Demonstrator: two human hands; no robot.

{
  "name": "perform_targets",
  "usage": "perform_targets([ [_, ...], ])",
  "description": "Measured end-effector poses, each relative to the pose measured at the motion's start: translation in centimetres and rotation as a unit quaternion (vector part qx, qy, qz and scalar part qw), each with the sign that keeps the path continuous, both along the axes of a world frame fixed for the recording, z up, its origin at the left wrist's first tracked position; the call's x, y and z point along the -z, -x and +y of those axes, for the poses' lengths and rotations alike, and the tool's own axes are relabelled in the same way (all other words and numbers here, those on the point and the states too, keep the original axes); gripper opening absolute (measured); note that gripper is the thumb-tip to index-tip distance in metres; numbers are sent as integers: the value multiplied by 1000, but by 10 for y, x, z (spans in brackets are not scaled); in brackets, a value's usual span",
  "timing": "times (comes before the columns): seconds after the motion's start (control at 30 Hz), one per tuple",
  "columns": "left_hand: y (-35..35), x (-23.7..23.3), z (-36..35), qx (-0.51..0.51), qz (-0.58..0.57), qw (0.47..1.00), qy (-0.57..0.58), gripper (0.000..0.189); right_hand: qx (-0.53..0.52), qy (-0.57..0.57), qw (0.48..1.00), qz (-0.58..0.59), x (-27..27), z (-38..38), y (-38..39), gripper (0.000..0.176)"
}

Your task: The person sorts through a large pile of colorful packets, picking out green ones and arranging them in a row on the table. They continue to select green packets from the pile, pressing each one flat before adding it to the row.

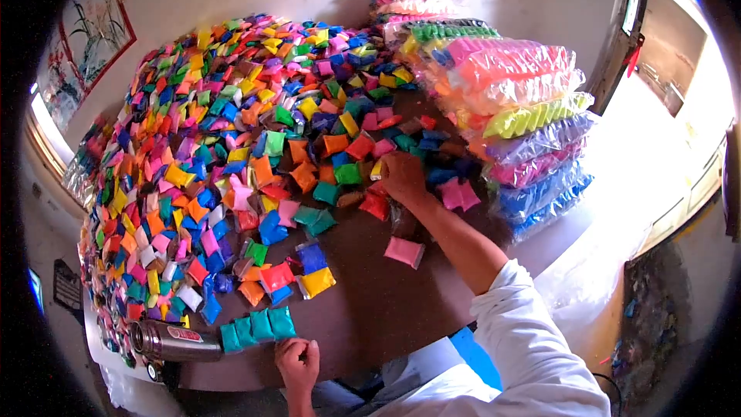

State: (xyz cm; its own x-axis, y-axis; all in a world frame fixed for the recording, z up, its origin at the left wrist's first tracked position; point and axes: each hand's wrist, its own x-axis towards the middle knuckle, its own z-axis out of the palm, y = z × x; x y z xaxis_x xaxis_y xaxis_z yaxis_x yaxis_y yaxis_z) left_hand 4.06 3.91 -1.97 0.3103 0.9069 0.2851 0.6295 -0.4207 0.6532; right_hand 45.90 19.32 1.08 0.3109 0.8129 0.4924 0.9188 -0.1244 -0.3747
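My right hand (pixel 404 176) reaches over the near edge of the packet pile, its fingers bent down and closed. A small yellow packet (pixel 376 170) lies against its fingertips; what the fingers grip is hidden. Just below that hand sits a red packet (pixel 375 205). My left hand (pixel 297 363) is curled at the table's front edge, by the right end of a row of several teal packets (pixel 262 327); I cannot make out what is in its fingers. Between the hands lie a light pink packet (pixel 404 252) and a yellow packet (pixel 316 282).
A large heap of multicoloured packets (pixel 231 131) covers the left and back of the brown table (pixel 370 293). A metal flask (pixel 176 341) lies on its side at the front left. Clear bags of sorted packets (pixel 532 131) are stacked high at the right.
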Motion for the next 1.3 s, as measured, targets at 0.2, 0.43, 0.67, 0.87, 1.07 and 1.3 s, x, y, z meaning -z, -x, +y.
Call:
perform_targets([
  [0.2, 3, -2, 2, 22, 21, 999, -13, 18, 100, -107, 972, 186, 1, 30, -62, 26],
  [0.43, -5, -11, -3, -1, 34, 999, -40, 17, 158, 25, 983, 88, 25, 53, -101, 39],
  [0.67, -5, -8, -2, 9, -5, 999, -42, 18, 65, 192, 971, 126, -3, 35, -105, 47],
  [0.87, -1, -4, -3, 10, -11, 1000, -22, 17, 81, -43, 971, 219, 9, 24, -91, 45],
  [1.07, 0, -7, -2, 30, -19, 999, -12, 18, 17, 116, 958, 262, -6, -1, -98, 44],
  [1.3, 2, -8, -2, 32, -18, 999, -4, 18, 27, 98, 989, 110, -3, -5, -79, 48],
])
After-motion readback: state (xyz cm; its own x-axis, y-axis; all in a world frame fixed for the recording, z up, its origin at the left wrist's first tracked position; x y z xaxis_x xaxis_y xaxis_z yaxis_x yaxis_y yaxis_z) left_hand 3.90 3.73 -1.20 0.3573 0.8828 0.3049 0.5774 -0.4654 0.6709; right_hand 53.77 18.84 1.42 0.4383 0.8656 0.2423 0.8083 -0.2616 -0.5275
